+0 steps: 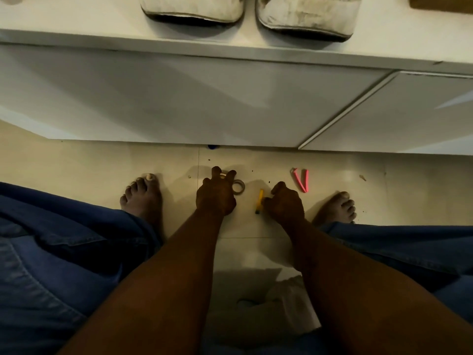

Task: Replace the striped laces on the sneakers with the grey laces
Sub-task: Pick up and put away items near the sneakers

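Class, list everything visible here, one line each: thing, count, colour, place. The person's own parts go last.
sneakers: two, dirty white, side by side on the counter
counter: one, white, across the top
brown thing: one, brown, counter's right corner, mostly cut off
grey roll: one, grey, floor, by the left hand
yellow stick: one, yellow, floor, beside the right hand
pink V-shaped item: one, pink, floor, beyond the right hand
crumpled sheet: one, white, floor, near the bottom edge
jeans: one pair, blue, both lower sides
feet: two, bare, floor, outside the hands
left hand: one, over a small white thing
right hand: one, fingers curled, beside the yellow stick
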The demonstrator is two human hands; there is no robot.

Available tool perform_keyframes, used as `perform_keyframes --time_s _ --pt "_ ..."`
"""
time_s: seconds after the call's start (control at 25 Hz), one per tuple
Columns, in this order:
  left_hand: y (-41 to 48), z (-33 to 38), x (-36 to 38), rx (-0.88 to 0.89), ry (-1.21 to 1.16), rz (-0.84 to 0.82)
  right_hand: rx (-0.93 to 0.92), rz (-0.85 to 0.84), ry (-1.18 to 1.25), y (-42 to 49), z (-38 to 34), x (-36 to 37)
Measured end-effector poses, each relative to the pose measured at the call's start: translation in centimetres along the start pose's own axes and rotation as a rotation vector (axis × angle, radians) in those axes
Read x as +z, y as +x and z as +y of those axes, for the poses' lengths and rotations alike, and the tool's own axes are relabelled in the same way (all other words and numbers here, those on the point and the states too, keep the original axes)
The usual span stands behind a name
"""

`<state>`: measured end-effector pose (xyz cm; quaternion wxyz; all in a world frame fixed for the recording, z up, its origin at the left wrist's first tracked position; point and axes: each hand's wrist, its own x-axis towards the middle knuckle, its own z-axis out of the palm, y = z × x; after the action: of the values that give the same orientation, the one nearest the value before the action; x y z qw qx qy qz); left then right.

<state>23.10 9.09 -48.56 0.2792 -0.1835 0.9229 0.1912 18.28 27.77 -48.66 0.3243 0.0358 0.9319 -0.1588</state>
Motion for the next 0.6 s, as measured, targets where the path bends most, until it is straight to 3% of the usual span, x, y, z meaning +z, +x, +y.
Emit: perform_keyframes --time_s 0.2,0.36,0.48,0.6 --pt "0.5 1.3 0.8 0.025 0.114 0.051 -0.092 -0.058 -0.027 -0.4 -0.3 2.4" --pt "0.7 2.1 1.5 0.058 0.144 0.095 -0.169 0.147 0.002 0.0 -0.7 1.9" --pt "1.0 2.3 1.6 0.07 0.132 0.089 -0.052 0.312 -0.095 1.9 1.3 -1.6" --pt "1.1 2.4 1.4 0.066 0.112 0.075 0.081 0.187 -0.074 3.6 3.8 -4.1"
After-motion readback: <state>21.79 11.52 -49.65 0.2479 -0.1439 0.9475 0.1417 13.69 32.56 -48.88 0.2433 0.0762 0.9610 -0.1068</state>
